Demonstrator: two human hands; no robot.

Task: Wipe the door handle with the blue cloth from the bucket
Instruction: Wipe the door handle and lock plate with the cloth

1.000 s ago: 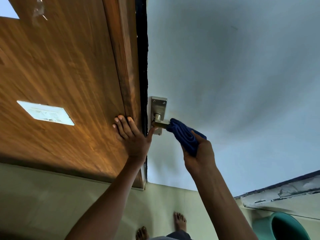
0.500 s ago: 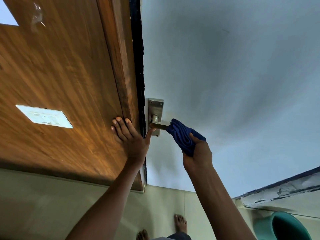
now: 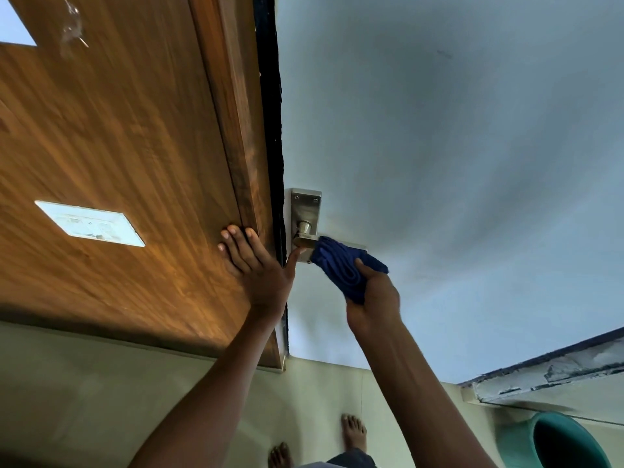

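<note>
Fingers of right hand (image 3: 373, 295) clenched round folded dark-blue cloth (image 3: 341, 268) — pressed on brushed-metal lever door handle (image 3: 305, 239); left hand (image 3: 258, 268) flat, released — on brown wooden door (image 3: 135, 146).

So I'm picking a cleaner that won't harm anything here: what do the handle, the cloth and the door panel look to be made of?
Door handle: metal by its look, brushed silver plate with screws, lever slightly brassy.
Blue cloth: soft fabric, matte, folding in ridges in the right hand; possibly microfibre.
Wooden panel: wood or wood-look laminate, glossy, streaked grain.
</note>
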